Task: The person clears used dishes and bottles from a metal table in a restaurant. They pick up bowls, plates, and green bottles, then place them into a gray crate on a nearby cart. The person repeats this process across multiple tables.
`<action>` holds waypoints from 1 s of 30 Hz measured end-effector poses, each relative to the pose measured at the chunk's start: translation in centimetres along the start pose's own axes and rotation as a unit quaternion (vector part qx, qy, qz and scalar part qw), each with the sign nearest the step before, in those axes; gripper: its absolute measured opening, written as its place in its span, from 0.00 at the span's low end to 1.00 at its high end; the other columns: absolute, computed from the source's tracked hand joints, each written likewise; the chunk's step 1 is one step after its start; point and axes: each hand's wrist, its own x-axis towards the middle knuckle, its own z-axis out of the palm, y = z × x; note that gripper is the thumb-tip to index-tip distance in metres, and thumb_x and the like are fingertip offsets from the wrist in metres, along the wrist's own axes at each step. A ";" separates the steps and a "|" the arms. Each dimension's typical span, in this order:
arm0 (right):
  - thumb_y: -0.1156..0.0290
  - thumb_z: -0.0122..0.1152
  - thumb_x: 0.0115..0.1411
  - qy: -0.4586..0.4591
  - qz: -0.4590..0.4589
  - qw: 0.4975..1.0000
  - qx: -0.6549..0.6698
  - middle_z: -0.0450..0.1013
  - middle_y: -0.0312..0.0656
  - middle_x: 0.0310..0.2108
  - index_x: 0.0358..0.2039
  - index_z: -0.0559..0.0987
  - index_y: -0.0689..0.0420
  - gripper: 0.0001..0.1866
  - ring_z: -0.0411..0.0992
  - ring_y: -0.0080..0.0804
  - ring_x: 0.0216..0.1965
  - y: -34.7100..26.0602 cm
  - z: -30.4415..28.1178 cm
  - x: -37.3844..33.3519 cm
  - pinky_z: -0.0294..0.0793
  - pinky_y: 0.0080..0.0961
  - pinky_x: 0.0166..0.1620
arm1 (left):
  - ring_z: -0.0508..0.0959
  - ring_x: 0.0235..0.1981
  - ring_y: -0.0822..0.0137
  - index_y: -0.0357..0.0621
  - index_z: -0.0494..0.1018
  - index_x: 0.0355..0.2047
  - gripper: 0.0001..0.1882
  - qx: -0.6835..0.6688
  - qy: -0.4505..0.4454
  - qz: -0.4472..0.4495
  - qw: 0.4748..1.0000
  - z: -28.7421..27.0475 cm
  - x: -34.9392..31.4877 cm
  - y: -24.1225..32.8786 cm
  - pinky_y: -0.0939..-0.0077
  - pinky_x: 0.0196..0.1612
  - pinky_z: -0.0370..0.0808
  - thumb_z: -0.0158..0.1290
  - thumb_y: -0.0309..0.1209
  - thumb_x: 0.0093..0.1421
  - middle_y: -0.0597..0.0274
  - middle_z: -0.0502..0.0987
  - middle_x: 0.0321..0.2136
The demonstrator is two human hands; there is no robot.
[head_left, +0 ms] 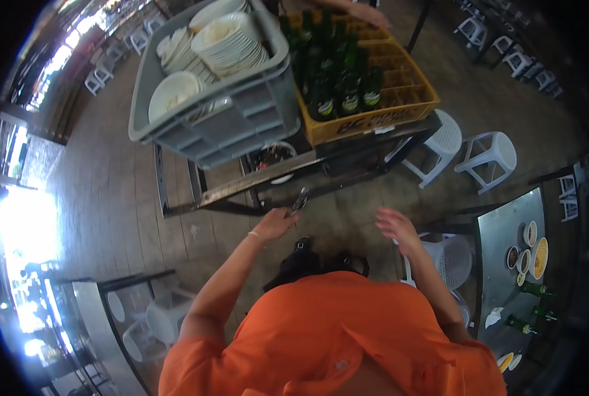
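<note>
My left hand is closed around shiny metal cutlery that looks like spoons; how many pieces cannot be told. Fingers apart and nothing in them, my right hand hangs open in the air to the right. Beyond both hands is a dark metal-framed stand. On it sit a grey plastic crate with stacked used white dishes and a yellow bottle crate. Green glass bottles fill the left part of the yellow crate.
Under the crates is a bowl of dark scraps. White plastic stools stand right of the stand. A metal table at right carries bowls and bottles. Another table is at lower left. Another person's hand shows behind the yellow crate.
</note>
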 end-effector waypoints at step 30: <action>0.62 0.48 0.58 0.258 0.389 0.883 -0.059 0.72 0.41 0.39 0.47 0.71 0.57 0.19 0.71 0.32 0.38 44.2 1.6 -14.5 0.69 0.29 0.36 | 0.74 0.28 0.58 0.44 0.69 0.40 0.14 -0.519 0.236 -0.044 0.820 -13.6 44.6 -26.7 0.61 0.28 0.72 0.47 0.39 0.58 0.60 0.74 0.28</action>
